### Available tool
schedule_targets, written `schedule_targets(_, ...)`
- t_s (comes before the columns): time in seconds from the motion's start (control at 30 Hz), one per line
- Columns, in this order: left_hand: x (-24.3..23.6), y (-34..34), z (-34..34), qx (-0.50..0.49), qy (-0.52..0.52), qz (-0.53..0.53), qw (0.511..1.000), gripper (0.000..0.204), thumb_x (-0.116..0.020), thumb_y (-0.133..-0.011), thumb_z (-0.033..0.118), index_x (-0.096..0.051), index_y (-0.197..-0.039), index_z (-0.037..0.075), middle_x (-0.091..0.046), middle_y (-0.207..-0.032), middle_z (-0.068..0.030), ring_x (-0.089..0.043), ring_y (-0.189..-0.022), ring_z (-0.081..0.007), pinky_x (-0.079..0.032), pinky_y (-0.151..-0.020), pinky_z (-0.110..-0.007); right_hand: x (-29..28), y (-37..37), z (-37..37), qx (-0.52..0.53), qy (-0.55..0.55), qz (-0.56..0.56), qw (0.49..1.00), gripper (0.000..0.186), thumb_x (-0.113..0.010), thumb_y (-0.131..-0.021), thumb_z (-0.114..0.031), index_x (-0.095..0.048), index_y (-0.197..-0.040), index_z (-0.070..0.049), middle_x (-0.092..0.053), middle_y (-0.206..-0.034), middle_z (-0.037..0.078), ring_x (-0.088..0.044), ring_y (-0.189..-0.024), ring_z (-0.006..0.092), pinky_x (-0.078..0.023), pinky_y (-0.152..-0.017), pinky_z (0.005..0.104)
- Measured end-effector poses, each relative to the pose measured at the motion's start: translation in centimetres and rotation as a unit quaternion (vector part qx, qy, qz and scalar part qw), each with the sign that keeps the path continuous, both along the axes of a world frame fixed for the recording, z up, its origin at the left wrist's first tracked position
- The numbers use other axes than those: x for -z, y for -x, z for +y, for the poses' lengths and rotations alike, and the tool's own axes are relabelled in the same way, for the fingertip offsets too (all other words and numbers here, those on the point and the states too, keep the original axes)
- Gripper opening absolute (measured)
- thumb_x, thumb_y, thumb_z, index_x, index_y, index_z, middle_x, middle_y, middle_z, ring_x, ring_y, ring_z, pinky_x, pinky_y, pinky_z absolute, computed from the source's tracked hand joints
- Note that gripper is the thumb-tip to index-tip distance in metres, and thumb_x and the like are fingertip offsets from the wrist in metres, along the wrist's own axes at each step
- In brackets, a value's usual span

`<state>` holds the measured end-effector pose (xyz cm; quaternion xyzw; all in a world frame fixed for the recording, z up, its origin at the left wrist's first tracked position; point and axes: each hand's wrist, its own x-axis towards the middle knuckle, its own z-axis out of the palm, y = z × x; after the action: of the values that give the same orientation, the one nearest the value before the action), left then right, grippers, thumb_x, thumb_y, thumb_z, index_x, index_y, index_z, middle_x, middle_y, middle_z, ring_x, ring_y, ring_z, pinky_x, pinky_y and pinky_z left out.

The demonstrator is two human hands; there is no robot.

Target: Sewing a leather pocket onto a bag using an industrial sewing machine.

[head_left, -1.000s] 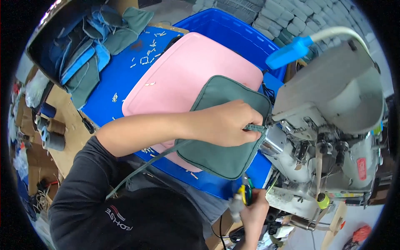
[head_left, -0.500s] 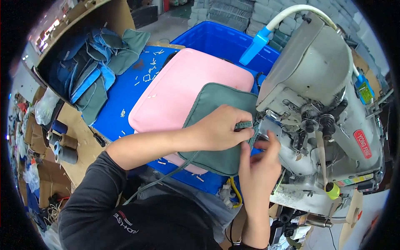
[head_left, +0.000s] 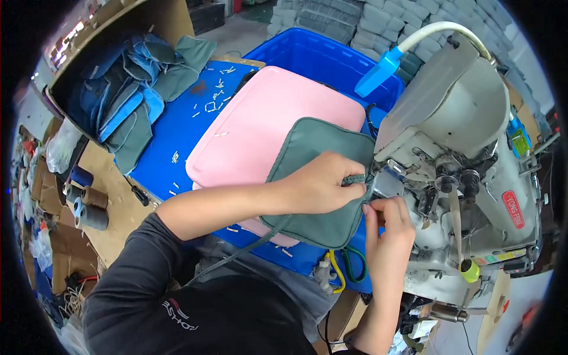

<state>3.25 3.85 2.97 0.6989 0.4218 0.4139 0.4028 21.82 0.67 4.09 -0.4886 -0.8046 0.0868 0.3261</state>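
Observation:
A dark green fabric panel [head_left: 315,148] with rounded corners and a stitched edge lies over the pink rounded board, its right side up against the sewing machine [head_left: 423,171]. My left hand [head_left: 331,183] is closed on a short green fabric strip [head_left: 354,178] at that right edge, by the machine's needle area. Just below, my right hand [head_left: 390,219] pinches the panel's edge between thumb and forefinger. A narrow green cord [head_left: 248,248] trails from under my left forearm toward my lap. The fingers cover part of the edge.
Under the panel is a pink board [head_left: 236,130] on the blue tabletop [head_left: 171,148], dotted with thread scraps. A cardboard box [head_left: 171,23] of green and blue cut pieces stands left, thread spools [head_left: 92,207] below it. Behind sits a blue bin [head_left: 296,47]; a light-blue lamp [head_left: 378,74] hangs above.
My right hand has moved up and right, its loose fingers now pinching the panel's edge. The panel and my left hand have shifted slightly right. A green loop now shows below the panel.

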Motion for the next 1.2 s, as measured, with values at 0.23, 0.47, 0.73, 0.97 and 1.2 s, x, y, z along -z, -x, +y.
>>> schedule_targets(0.23,-0.9,0.8,-0.3,0.042,-0.002,0.085,0.995,0.014,-0.064,-0.088,0.014,-0.063,-0.082,0.001,-0.053,-0.061,-0.0104,-0.044,-0.054,-0.0128,-0.035,-0.051,-0.031,1.7,0.3,-1.6,0.001,-0.132,-0.040,0.990,0.015,-0.073,-0.081,-0.007,-0.061,-0.090,-0.004,-0.061,-0.089,0.008,-0.064,-0.066,0.0265,-0.051,-0.056,0.0351)
schedule_targets(0.47,-1.1,1.6,0.6,0.056,-0.154,0.126,0.978,0.023,-0.063,-0.084,0.008,-0.062,-0.108,0.006,-0.067,-0.088,-0.0104,-0.067,-0.076,-0.0240,-0.049,-0.062,-0.036,2.8,0.0,-1.1,-0.013,-0.172,-0.014,0.985,0.016,-0.074,-0.080,-0.004,-0.062,-0.092,-0.004,-0.062,-0.091,0.010,-0.064,-0.069,0.0272,-0.051,-0.058,0.0328)
schedule_targets(0.73,-2.7,1.7,2.9,0.169,-0.161,0.180,0.956,0.020,-0.065,-0.083,0.005,-0.066,-0.103,0.007,-0.070,-0.089,-0.0080,-0.068,-0.081,-0.0253,-0.050,-0.068,-0.035,3.1,-0.1,-0.5,-0.047,0.062,0.312,0.947,0.012,-0.067,-0.084,0.008,-0.063,-0.095,0.005,-0.061,-0.101,0.010,-0.063,-0.084,0.0151,-0.055,-0.071,0.0254)
schedule_targets(0.97,-1.7,1.8,3.8,0.175,-0.119,0.085,0.974,0.015,-0.069,-0.084,0.005,-0.068,-0.098,0.002,-0.072,-0.086,-0.0069,-0.066,-0.079,-0.0150,-0.050,-0.073,-0.029,3.5,0.6,-0.5,-0.036,0.108,0.376,0.920,0.009,-0.065,-0.087,0.006,-0.063,-0.097,0.005,-0.060,-0.105,0.010,-0.062,-0.090,0.0136,-0.056,-0.075,0.0253)
schedule_targets(1.2,-1.4,1.4,4.1,0.168,-0.026,0.020,0.985,0.012,-0.070,-0.082,0.007,-0.070,-0.093,0.001,-0.071,-0.081,-0.0087,-0.065,-0.076,-0.0153,-0.048,-0.073,-0.028,2.9,1.2,-1.0,-0.009,0.114,0.381,0.917,0.011,-0.065,-0.091,-0.001,-0.065,-0.100,0.004,-0.061,-0.109,0.011,-0.061,-0.093,0.0131,-0.053,-0.077,0.0234)
